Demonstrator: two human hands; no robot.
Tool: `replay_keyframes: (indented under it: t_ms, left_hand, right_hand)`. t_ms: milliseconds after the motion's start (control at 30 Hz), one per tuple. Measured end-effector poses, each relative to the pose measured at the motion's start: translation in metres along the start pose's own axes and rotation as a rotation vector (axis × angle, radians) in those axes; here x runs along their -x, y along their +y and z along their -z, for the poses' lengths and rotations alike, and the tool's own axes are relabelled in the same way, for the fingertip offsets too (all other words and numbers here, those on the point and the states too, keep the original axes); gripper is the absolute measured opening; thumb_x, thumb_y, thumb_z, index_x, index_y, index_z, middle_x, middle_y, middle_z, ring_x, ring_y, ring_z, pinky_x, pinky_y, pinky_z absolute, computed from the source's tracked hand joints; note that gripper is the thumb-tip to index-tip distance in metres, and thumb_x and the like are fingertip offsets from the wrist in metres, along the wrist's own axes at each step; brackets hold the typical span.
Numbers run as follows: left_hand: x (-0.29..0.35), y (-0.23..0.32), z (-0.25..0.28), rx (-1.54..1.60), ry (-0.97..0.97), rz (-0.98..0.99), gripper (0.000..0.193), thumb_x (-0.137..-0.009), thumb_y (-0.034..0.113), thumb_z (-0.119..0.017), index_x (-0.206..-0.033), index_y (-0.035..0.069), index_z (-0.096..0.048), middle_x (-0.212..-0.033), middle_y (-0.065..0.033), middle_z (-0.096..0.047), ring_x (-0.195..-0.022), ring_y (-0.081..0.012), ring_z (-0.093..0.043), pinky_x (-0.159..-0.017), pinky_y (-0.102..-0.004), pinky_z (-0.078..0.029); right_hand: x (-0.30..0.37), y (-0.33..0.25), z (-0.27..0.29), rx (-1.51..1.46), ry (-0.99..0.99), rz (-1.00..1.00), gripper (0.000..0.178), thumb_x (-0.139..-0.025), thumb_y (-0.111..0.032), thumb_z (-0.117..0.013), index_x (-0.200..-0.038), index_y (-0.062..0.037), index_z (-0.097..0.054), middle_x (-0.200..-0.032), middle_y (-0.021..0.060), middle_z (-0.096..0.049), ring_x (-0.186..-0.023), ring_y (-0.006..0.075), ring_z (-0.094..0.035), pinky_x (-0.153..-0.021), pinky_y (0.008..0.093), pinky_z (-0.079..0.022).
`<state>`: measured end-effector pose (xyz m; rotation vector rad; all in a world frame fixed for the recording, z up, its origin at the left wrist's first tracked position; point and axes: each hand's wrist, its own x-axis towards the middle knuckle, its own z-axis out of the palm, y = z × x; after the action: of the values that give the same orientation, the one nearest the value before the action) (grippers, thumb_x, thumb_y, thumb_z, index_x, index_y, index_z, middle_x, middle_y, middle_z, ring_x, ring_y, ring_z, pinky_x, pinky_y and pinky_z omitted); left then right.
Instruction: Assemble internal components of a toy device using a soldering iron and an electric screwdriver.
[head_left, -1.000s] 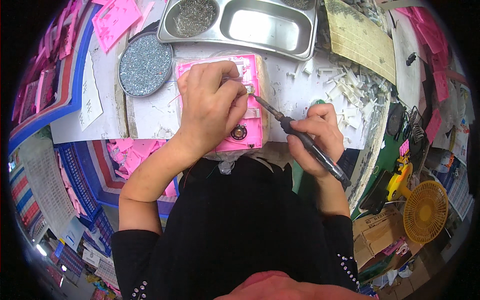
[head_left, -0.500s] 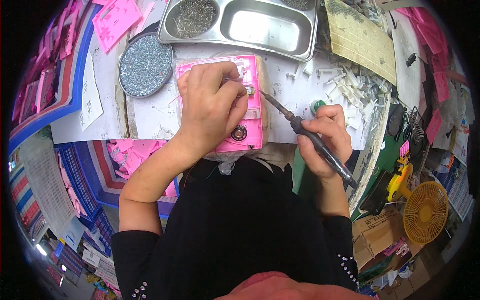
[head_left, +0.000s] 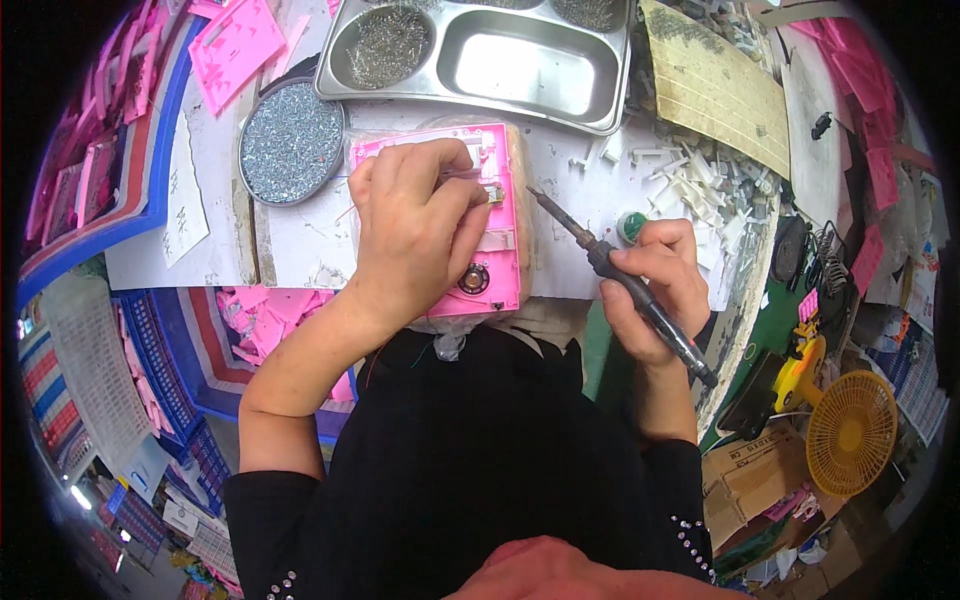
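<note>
A pink plastic toy shell [head_left: 497,250] with a small round speaker and wires lies on the white work surface in front of me. My left hand [head_left: 415,225] rests on top of it, fingers curled and pinching something thin near its upper edge. My right hand [head_left: 655,285] grips a black soldering iron [head_left: 620,285] like a pen. The iron's metal tip points up and left, a short way right of the pink shell and not touching it.
A steel compartment tray [head_left: 490,60] with small metal parts sits at the back. A round tin of screws [head_left: 292,140] stands left of it. White plastic offcuts [head_left: 700,180] litter the right side. A yellow fan [head_left: 850,430] and cardboard box [head_left: 750,470] are at lower right.
My right hand has pulled the soldering iron to the right, away from the pink shell. My left hand has stayed on the shell.
</note>
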<state>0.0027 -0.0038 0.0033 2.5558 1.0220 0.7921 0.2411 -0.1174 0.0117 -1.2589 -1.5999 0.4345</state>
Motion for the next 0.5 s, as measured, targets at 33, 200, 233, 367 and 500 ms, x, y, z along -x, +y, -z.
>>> replay_keyframes:
  t_ms: [33, 200, 233, 367, 500]
  left_hand:
    - [0.0, 0.0, 0.0, -0.002, -0.001, 0.001, 0.014, -0.078, 0.015, -0.079, -0.087, 0.011, -0.07, -0.109, -0.002, -0.061, -0.103, -0.0251, -0.055, -0.094, -0.0435, -0.033]
    - [-0.001, 0.003, 0.001, -0.017, -0.005, 0.011, 0.016, -0.077, 0.014, -0.08, -0.089, 0.009, -0.07, -0.109, -0.0048, -0.062, -0.103, -0.0263, -0.056, -0.094, -0.0433, -0.035]
    - [-0.002, 0.004, 0.002, -0.024, -0.01, 0.016, 0.017, -0.077, 0.013, -0.08, -0.09, 0.008, -0.071, -0.108, -0.0061, -0.062, -0.103, -0.0268, -0.057, -0.094, -0.0432, -0.035]
    - [-0.009, 0.011, 0.001, -0.085, -0.041, 0.046, 0.015, -0.077, 0.013, -0.077, -0.088, 0.008, -0.068, -0.105, -0.0065, -0.06, -0.101, -0.0272, -0.056, -0.091, -0.0431, -0.035]
    - [-0.014, 0.015, 0.0, -0.135, -0.049, 0.052, 0.014, -0.078, 0.014, -0.075, -0.087, 0.008, -0.066, -0.104, -0.0068, -0.059, -0.099, -0.0272, -0.055, -0.089, -0.0434, -0.034]
  right_hand:
    - [0.0, 0.001, 0.0, -0.002, 0.002, 0.005, 0.028, -0.075, -0.007, -0.081, -0.101, -0.0029, -0.071, -0.075, 0.0058, -0.067, -0.078, 0.0255, -0.051, -0.073, 0.0361, -0.043]
    - [-0.001, 0.003, -0.003, -0.018, 0.004, 0.023, 0.028, -0.074, -0.007, -0.082, -0.099, -0.0025, -0.071, -0.074, 0.0065, -0.067, -0.075, 0.0253, -0.052, -0.072, 0.0359, -0.043]
    - [-0.001, 0.003, -0.004, -0.023, -0.017, 0.015, 0.029, -0.075, -0.007, -0.081, -0.102, -0.0022, -0.07, -0.075, 0.0069, -0.067, -0.079, 0.0254, -0.051, -0.075, 0.0368, -0.042]
    - [0.001, 0.004, -0.006, -0.024, -0.066, 0.0, 0.031, -0.078, -0.007, -0.079, -0.106, -0.0014, -0.067, -0.076, 0.0076, -0.066, -0.085, 0.0255, -0.049, -0.078, 0.0386, -0.04]
    - [-0.005, 0.005, -0.012, -0.013, -0.027, 0.03, 0.028, -0.072, -0.006, -0.082, -0.098, -0.0028, -0.072, -0.072, 0.0052, -0.066, -0.073, 0.0241, -0.053, -0.072, 0.0351, -0.043]
